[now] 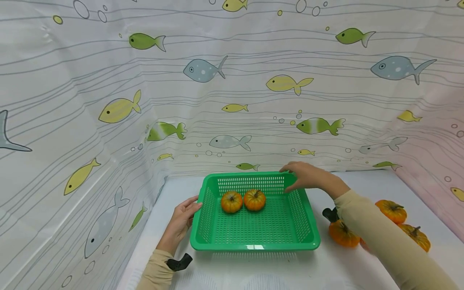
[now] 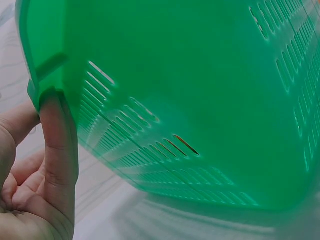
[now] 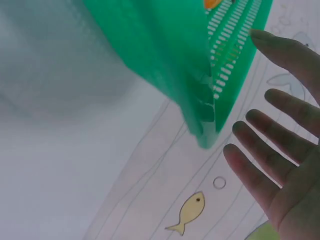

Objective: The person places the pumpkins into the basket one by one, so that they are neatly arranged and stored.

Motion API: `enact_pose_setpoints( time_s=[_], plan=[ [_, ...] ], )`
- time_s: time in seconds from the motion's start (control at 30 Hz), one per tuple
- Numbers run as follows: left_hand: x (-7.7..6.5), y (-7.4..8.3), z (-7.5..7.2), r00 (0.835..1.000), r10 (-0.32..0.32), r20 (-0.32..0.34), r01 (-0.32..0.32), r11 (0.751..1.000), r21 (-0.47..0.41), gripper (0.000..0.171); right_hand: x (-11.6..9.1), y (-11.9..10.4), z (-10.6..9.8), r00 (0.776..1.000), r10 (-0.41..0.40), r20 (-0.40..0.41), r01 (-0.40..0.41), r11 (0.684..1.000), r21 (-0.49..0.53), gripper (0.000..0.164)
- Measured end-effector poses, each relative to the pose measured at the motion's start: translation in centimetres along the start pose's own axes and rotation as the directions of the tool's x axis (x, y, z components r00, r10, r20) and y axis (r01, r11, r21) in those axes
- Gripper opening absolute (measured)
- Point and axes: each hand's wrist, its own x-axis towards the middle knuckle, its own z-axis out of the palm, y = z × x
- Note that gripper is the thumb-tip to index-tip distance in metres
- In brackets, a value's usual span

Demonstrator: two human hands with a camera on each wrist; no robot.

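Your right hand (image 3: 300, 192) holds nothing: the fingers are spread and nearly straight, with gaps between them. Just beyond your fingertips is the green basket (image 3: 155, 55), its corner pointing down past them. The tip of your topmost digit lies at the basket's slotted wall, though you cannot tell whether it touches. Past that tip, a pumpkin (image 3: 212, 3) shows only as an orange sliver. Behind your fingers runs the lined sheet (image 3: 145, 205), with a yellow fish (image 3: 191, 209) below your lowest fingertip. Farther out from your fingers lies the pale table (image 3: 70, 180).
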Motion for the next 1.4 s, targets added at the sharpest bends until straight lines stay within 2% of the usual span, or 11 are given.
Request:
enact_pose_setpoints(
  time_s=[0.2, 0.47, 0.8, 1.17, 1.4],
  plan=[
    [0.0, -0.1, 0.0, 1.000, 0.014, -0.003, -0.014, 1.000, -0.002, 0.058, -1.9, 1.7, -0.6, 0.998, 0.058, -0.025, -0.058, 0.998, 0.010, 0.069],
    [0.1, -0.1, -0.1, 1.000, -0.001, 0.003, 0.001, 1.000, -0.011, 0.059, -4.6, 4.6, -0.6, 0.991, 0.124, -0.049, -0.123, 0.992, 0.011, 0.071],
    [0.0, -0.1, 0.0, 1.000, 0.007, 0.004, -0.007, 1.000, -0.007, 0.060, -8.1, 7.2, -1.0, 0.980, 0.197, -0.026, -0.195, 0.979, 0.061, 0.077],
    [0.1, -0.3, -0.1, 1.000, 0.019, -0.003, -0.019, 1.000, -0.007, 0.058, -11.5, 11.0, -0.4, 0.952, 0.296, -0.071, -0.292, 0.954, 0.065, 0.081],
    [0.1, -0.2, -0.1, 1.000, 0.001, -0.007, -0.001, 1.000, -0.003, 0.059, -14.3, 13.4, 0.1, 0.949, 0.302, -0.088, -0.296, 0.952, 0.074, 0.079]
  ],
)
